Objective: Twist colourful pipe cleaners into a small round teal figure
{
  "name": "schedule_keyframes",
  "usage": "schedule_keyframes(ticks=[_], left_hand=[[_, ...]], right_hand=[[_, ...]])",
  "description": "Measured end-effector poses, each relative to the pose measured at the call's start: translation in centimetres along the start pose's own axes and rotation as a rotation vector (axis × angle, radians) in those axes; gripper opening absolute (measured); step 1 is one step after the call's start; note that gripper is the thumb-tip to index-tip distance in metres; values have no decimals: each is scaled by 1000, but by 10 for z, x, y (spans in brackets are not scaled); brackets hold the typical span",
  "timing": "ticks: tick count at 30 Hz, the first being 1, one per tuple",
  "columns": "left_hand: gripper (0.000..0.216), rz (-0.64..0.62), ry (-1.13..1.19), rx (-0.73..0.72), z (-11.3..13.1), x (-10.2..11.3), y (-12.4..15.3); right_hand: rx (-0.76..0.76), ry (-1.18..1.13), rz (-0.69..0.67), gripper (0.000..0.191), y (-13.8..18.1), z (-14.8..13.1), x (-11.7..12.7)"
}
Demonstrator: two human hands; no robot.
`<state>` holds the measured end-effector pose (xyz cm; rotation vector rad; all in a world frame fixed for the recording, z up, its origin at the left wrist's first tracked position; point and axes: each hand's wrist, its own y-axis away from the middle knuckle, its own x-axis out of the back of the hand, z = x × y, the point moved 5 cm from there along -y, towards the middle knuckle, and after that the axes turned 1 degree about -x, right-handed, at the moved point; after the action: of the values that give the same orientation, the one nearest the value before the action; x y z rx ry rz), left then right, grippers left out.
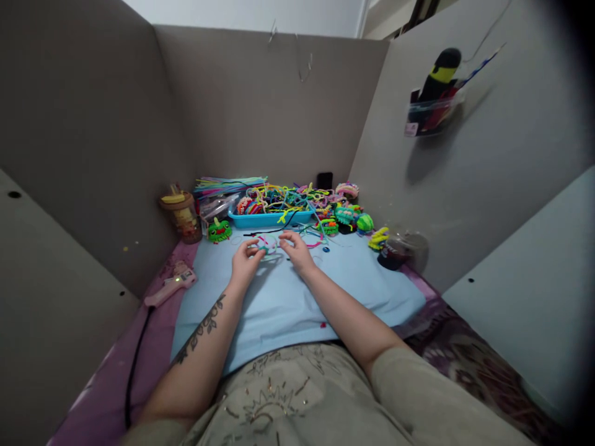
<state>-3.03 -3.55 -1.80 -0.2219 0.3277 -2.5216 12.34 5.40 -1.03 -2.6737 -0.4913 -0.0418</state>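
1. Light-blue cloth covers the middle of the work surface, and both hands rest on its far part, close together.
2. The left hand pinches a small piece of bent pipe cleaner with its fingertips; the piece is pale and pink, but too small and blurred for its form to be told.
3. The right hand is just beside the same piece. Its fingers are curled over the piece, but whether they grip it or only touch it cannot be told.
4. One blue tray stands behind the hands. It holds a tangled heap of coloured pipe cleaners, too mixed to count.
5. One green figure lies left of the tray. Several more green figures are right of it, partly hidden behind each other.
6. One pink glue gun lies at the left, on the purple cover, with one black cable.
7. One cup with yellow lid stands in the left corner. One dark round container is at the right, blurred.
8. One clear holder hangs on the right wall.
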Motion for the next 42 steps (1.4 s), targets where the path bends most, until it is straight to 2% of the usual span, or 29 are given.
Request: schedule_keyframes(ticks=[1, 2, 3, 4, 5, 6, 7, 8, 10, 12, 14, 16, 18, 19, 23, 26, 29, 32, 36, 39, 42], left_hand=[[45, 13, 31, 11, -1, 2, -1], [45, 38, 56, 16, -3, 4, -1], [45, 45, 80, 20, -4, 6, -2], [45, 61, 104, 28, -6, 8, -3], [44, 73, 128, 37, -8, 9, -4], [43, 80, 147, 46, -9, 10, -4], [42, 92, 160, 55, -11, 10, -5], [40, 101, 169, 64, -11, 10, -5], [38, 114, 167, 70, -12, 10, -4], [38, 109, 150, 61, -11, 10, -4], [36, 93, 133, 47, -11, 9, -4], [35, 81, 117, 30, -12, 8, -5], [35, 79, 105, 20, -13, 7, -6], [36, 77, 105, 21, -13, 7, -6], [40, 57, 186, 57, -11, 5, -6], [41, 54, 289, 96, -9, 5, -5], [43, 31, 347, 127, -9, 2, -4], [41, 20, 331, 107, -5, 0, -3], [35, 21, 266, 92, 2, 0, -3], [30, 14, 241, 128, 7, -2, -9], [31, -18, 234, 150, 14, -6, -21]], right_hand=[[5, -8, -11, 35, 2, -11, 11], [-5, -8, -117, 35, 8, -23, 19], [-27, 5, -302, 37, 17, -35, 23], [-55, 37, -540, 38, 33, -47, 26], [-86, 89, -803, 38, 55, -58, 27], [-104, 151, -994, 39, 78, -67, 32], [-100, 222, -1105, 41, 99, -76, 37], [-80, 299, -1133, 42, 116, -82, 43], [-7, 446, -1131, 44, 143, -90, 55], [-59, 648, -1111, 43, 159, -87, 74], [-192, 916, -951, 38, 158, -82, 104], [-261, 1133, -739, 39, 150, -85, 136], [-227, 1196, -593, 40, 142, -93, 153], [-188, 1166, -592, 41, 139, -95, 153], [62, 959, -736, 35, 126, -92, 112], [180, 804, -630, 29, 96, -84, 74], [217, 562, -464, 25, 57, -73, 42], [176, 444, -304, 21, 23, -52, 15], [17, 304, -301, 14, -4, -19, -17], [-202, 42, -289, 21, -16, 5, -30], [-303, -135, -204, 29, -26, 16, -34]])
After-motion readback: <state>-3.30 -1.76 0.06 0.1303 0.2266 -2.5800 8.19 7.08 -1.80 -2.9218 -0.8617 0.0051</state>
